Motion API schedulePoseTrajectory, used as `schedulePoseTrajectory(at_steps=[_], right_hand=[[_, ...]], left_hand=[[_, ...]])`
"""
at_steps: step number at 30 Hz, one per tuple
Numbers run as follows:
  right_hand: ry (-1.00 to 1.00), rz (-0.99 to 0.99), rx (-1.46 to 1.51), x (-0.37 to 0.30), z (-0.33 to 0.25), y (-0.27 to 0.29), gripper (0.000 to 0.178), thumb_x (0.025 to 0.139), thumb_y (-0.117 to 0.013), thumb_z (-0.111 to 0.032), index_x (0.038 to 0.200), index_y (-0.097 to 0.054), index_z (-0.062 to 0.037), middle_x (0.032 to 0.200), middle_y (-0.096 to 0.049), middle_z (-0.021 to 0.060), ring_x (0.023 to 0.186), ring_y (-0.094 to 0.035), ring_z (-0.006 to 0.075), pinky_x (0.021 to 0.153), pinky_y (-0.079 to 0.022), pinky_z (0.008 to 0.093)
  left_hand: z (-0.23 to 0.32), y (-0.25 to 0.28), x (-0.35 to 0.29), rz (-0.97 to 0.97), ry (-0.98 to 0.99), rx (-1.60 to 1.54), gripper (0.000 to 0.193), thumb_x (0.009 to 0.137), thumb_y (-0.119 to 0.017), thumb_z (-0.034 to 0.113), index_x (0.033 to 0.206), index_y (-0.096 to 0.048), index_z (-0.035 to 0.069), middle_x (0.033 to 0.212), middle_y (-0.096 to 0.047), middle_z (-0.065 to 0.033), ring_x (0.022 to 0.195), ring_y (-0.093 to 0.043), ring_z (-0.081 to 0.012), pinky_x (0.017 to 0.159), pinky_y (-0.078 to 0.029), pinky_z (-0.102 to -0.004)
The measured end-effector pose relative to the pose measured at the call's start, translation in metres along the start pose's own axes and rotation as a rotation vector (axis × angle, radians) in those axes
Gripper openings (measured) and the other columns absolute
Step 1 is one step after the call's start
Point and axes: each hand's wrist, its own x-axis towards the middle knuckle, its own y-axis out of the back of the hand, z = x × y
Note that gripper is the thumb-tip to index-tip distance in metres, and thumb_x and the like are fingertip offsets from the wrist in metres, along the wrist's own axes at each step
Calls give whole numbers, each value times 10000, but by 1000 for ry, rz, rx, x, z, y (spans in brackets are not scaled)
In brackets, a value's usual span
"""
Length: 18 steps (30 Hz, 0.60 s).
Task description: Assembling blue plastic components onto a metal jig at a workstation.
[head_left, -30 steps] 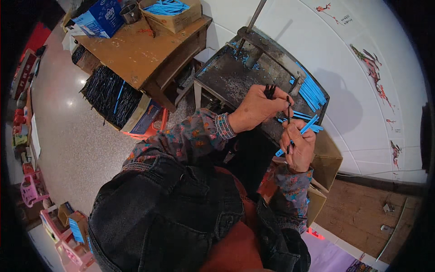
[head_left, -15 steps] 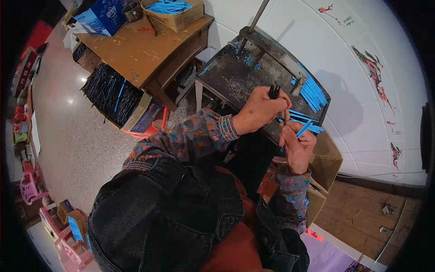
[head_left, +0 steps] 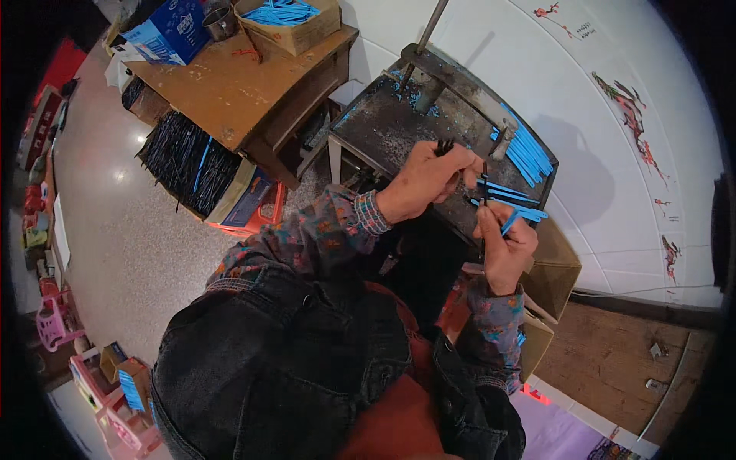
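Working over the dark metal bench [head_left: 383, 138], toward its right corner. Left hand [head_left: 423, 182] grasps a tuft of black strips [head_left: 445, 147], ends poking up past the knuckles; its fingertips appear to meet the top of a slim black piece [head_left: 484, 192] standing roughly upright between the hands. Right hand [head_left: 507, 251] pinches that piece lower down, thumb against fingers, with a blue strip [head_left: 510, 221] crossing the same grip. Exact finger contact too small to tell.

Handling, my judgement: pinch close to the meeting point, line the piece up before pressing, hold the tuft loosely so nothing slips, angle the blue strip clear of the fingertips. Loose blue strips [head_left: 530, 214] by the bench's right edge sit near the knuckles; mind snagging. More blue strips [head_left: 527, 159] lie along the wall-side edge.

Lettering: pale print on the blue carton [head_left: 175, 32] at the wooden table's far left corner; tiny characters beside the wall's red blossom prints [head_left: 630, 111], illegible.
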Motion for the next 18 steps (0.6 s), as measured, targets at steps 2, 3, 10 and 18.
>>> schedulePoseTrajectory(at_steps=[2, 3, 10, 18], right_hand=[[37, 17, -62, -1, 1, -2, 109, 797, -629, 8, 904, -641, 27, 631, -579, 26, 531, -473, 89, 498, -375, 201], [55, 25, -93, -1, 2, -3, 110, 795, -630, 9, 903, -639, 26, 637, -582, 26, 536, -476, 89, 501, -379, 203], [167, 63, -223, -3, 11, -3, 123, 778, -635, 10, 900, -640, 13, 645, -591, 49, 516, -490, 122, 493, -398, 233], [524, 108, -885, -5, 23, -6, 121, 793, -641, -47, 901, -658, 5, 682, -621, 77, 535, -486, 139, 505, -416, 270]], left_hand=[[-4, 2, -4, 24, -35, 60, 122, 820, -548, 77, 854, -643, 8, 641, -605, -25, 411, -350, -33, 358, -242, -160], [-7, 3, -5, 36, -52, 90, 119, 817, -555, 75, 858, -643, 7, 643, -605, -26, 411, -353, -31, 358, -243, -158], [-10, 2, -6, 31, -33, 96, 112, 789, -593, 67, 868, -644, 4, 641, -604, -31, 411, -364, -32, 357, -251, -161], [-15, 0, -4, 82, -9, 77, 103, 769, -606, 80, 844, -635, 17, 614, -578, -28, 400, -353, -42, 350, -245, -172]])
